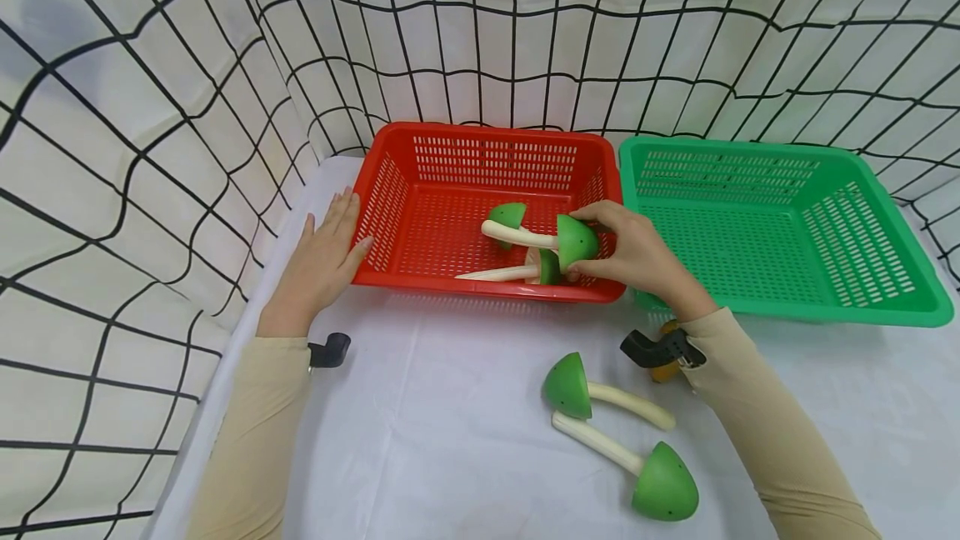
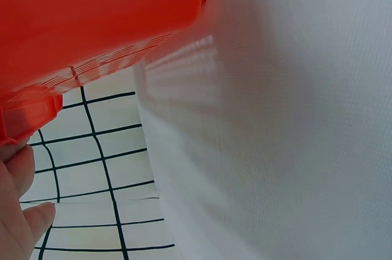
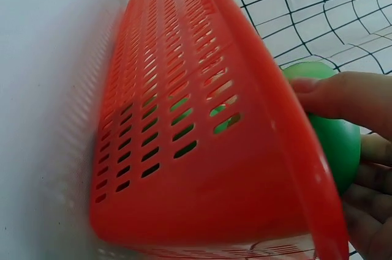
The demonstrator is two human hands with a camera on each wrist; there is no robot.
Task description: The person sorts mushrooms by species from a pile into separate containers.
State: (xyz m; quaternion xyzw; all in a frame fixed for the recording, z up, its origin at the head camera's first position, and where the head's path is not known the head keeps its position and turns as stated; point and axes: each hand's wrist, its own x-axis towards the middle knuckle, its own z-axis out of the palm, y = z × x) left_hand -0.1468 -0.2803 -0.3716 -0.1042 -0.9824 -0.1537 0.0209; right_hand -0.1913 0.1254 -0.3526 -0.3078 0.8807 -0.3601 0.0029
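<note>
While the right hand (image 1: 633, 250) pinches a green-capped mushroom (image 1: 578, 242) over the red basket (image 1: 435, 227) at its right end, the left hand (image 1: 321, 255), straight-fingered at the basket's left side, should brace lightly for gentle lowering.

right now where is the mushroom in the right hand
In the head view, the mushroom is right of centre, held in the right hand over the right end of the red basket, near other mushrooms.

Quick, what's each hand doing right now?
Left hand: open, touching the left end of the red basket.
Right hand: closed on a mushroom, holding it by its green cap.
</note>
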